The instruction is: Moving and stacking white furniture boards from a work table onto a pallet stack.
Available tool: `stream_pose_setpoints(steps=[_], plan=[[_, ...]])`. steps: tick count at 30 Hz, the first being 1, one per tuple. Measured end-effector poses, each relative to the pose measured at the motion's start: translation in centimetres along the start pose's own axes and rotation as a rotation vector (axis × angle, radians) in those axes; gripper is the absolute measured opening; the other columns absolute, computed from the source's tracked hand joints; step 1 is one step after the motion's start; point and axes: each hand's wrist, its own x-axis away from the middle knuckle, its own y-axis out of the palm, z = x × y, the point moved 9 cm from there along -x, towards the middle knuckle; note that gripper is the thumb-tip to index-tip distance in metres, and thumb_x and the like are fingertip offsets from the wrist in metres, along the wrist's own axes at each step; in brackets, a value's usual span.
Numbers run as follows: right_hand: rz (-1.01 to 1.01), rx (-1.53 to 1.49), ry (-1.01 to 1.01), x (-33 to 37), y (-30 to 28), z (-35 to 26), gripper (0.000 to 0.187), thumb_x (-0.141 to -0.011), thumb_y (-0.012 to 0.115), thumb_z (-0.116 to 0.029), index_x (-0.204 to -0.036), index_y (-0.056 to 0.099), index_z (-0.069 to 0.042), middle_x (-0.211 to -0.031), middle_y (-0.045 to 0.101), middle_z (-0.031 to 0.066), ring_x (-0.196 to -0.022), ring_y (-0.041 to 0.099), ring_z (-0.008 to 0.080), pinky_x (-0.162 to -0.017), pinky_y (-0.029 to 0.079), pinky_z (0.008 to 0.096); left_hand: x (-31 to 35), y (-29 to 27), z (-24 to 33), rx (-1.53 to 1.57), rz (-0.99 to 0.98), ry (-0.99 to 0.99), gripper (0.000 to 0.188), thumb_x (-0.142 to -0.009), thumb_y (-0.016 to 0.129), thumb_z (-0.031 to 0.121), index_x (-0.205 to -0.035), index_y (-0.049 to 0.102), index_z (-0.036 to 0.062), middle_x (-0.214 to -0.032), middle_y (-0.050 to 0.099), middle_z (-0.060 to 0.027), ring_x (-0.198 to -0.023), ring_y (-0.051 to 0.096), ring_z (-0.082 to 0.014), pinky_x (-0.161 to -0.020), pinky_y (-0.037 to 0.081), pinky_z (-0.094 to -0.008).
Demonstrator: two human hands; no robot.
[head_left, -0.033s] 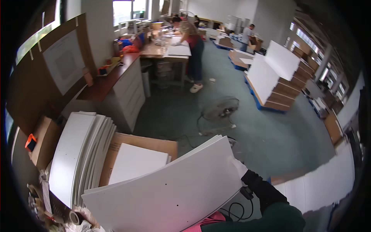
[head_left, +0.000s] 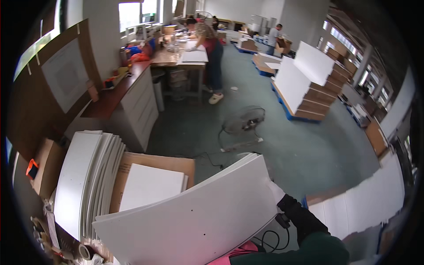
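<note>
A few large white panels (head_left: pixel 190 221), pressed together and tilted, fill the lower middle of the view. Two small dark holes show on the front face. My right hand (head_left: pixel 276 192), in a white glove, grips them at their right edge; its fingers are partly behind the boards. My left hand does not show. Left of the held panels, a row of similar white panels (head_left: pixel 84 172) leans on edge. Beside that row, smaller white boards (head_left: pixel 152 187) lie on a cardboard sheet or box (head_left: pixel 179 162).
A floor fan (head_left: pixel 245 121) and its cable stand ahead. White boards (head_left: pixel 300 79) are stacked on a blue pallet (head_left: pixel 282 104). More white panels (head_left: pixel 357 207) lie at the right. A person (head_left: pixel 214 57) leans over a workbench (head_left: pixel 170 57); another person (head_left: pixel 274 37) stands farther back.
The room has shifted slightly left in view as my head turned a little to the right. The held panels and my right hand keep nearly the same place in the picture.
</note>
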Motion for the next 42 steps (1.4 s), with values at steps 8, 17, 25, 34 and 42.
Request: stream_pose_setpoints(steps=[8,17,25,34,42], plan=[[0.716,-1.032,0.12,34.4,-8.6,10.7,0.062,-0.099,0.025,-0.048,-0.141,0.03,-0.002,-0.138,0.043,0.0136,-0.125,0.043,0.0253,-0.105,0.035,0.0361,1.5,18.2,3.3,-0.348,-0.577,0.158,0.075,-0.091,0.05,0.047,-0.14,0.027,-0.0029,-0.124,0.051,-0.0115,-0.112,0.051,-0.0183,-0.094,0.042,-0.0335],[1.266,-1.116,0.239,63.1,-5.9,18.0,0.067,-0.097,0.027,-0.054,-0.14,0.031,-0.003,-0.136,0.045,0.0116,-0.121,0.046,0.0238,-0.1,0.041,0.0355,13.0,46.3,4.2,-0.377,-1.295,0.418,0.077,-0.084,0.06,0.047,-0.135,0.034,-0.0046,-0.124,0.052,-0.0107,-0.114,0.05,-0.0187,-0.097,0.039,-0.0322],[1.689,-1.059,0.301,84.3,-5.3,22.3,0.067,-0.097,0.028,-0.053,-0.14,0.032,-0.002,-0.136,0.044,0.0136,-0.12,0.047,0.025,-0.099,0.041,0.0345,30.6,72.3,-6.3,-0.491,-1.601,0.289,0.054,-0.085,0.053,0.024,-0.131,0.041,-0.0012,-0.115,0.057,-0.0102,-0.104,0.054,-0.0157,-0.088,0.044,-0.0282],[2.091,-1.098,0.529,97.4,-5.6,26.5,0.078,-0.092,0.028,-0.064,-0.143,0.027,-0.005,-0.136,0.044,0.0145,-0.121,0.046,0.029,-0.099,0.041,0.0382,52.5,94.0,-15.7,-0.699,-1.982,0.114,0.062,-0.087,0.063,0.031,-0.134,0.038,-0.0012,-0.116,0.058,-0.0118,-0.106,0.055,-0.0154,-0.09,0.045,-0.03],[2.555,-1.205,0.901,95.8,-13.0,24.4,0.069,-0.095,0.041,-0.051,-0.142,0.032,-0.001,-0.147,0.033,0.0104,-0.136,0.025,0.0209,-0.112,0.015,0.0323,61.5,109.3,-26.1,-1.05,-1.991,0.078,0.075,-0.083,0.067,0.041,-0.135,0.035,-0.0021,-0.118,0.059,-0.0148,-0.102,0.06,-0.0184,-0.088,0.047,-0.0295]])
